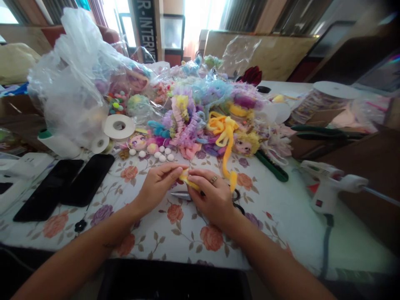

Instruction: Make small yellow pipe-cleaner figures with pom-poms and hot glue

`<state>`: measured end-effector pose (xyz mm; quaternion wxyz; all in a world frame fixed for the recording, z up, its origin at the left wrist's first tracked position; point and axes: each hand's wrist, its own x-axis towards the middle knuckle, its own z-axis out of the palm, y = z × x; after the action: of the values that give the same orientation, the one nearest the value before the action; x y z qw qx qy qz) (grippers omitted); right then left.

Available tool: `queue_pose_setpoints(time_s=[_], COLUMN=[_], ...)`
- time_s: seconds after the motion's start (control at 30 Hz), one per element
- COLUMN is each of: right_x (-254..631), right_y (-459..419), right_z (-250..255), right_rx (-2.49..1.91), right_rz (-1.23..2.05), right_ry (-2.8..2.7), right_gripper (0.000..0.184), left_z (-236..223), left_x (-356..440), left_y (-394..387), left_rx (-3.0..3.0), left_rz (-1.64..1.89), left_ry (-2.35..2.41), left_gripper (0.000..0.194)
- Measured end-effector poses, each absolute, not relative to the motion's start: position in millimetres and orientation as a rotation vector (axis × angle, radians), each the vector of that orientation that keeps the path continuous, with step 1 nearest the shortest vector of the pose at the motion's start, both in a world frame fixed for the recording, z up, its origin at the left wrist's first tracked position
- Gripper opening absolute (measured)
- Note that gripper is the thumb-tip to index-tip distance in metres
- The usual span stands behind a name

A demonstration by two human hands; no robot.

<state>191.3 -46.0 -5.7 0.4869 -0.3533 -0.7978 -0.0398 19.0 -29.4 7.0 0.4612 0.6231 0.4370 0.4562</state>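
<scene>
Hands (156, 185) sit between phones (88, 179) and glue gun (325, 191).

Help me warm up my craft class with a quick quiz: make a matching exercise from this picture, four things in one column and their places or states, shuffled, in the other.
Things
1. Yellow piece
2. Glue gun
3. Two black phones
4. Ring

Places or states
A. On a finger of the right hand
B. Lying flat, left side of the floral tablecloth
C. Held between the fingertips of the right hand and the left hand
D. White, far right, with a grey cord

Pairs: 1-C, 2-D, 3-B, 4-A
</scene>
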Motion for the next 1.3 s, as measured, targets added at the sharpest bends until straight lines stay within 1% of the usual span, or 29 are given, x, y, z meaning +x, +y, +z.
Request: queue_pose_setpoints(time_s=[0.3, 0.6, 0.73, 0.83, 0.97, 1.03, 1.1, 1.2, 1.3], right_x=[192, 192, 191, 191, 200, 212, 230, 271, 322], right_y=[-46, -43, -43, -44, -41, -40, -43, -59, -84], right_z=[-5, -10, -8, -4, 8, 15, 20, 17, 2], right_rx=[-0.885, -0.876, -0.875, -0.861, -0.907, -0.989, -1.109, -1.36, -1.614], right_rz=[-0.117, -0.164, -0.178, -0.2, -0.268, -0.323, -0.368, -0.396, -0.459], right_ry=[-1.936, -1.985, -1.99, -2.017, -1.989, -1.895, -1.718, -1.276, -0.792], right_gripper=[0.016, 0.018, 0.015, 0.005, 0.008, 0.004, 0.006, 0.014, 0.017], left_z=[4, 7, 6, 4, 1, 1, 1, 2, 3], left_x=[15, 15, 14, 12, 7, 5, 4, 2, 0], left_y=[-27, -27, -26, -23, -18, -16, -14, -13, -12], left_rx=[1.56, 1.736, 1.767, 1.858, 2.002, 2.072, 2.118, 2.144, 2.15], left_rz=[1.083, 1.155, 1.15, 1.172, 1.236, 1.268, 1.288, 1.263, 1.234], left_ry=[1.111, 1.156, 1.196, 1.213, 1.242, 1.271, 1.297, 1.313, 1.316], left_gripper=[0.028, 0.026, 0.027, 0.026, 0.026, 0.026, 0.025, 0.026, 0.027])
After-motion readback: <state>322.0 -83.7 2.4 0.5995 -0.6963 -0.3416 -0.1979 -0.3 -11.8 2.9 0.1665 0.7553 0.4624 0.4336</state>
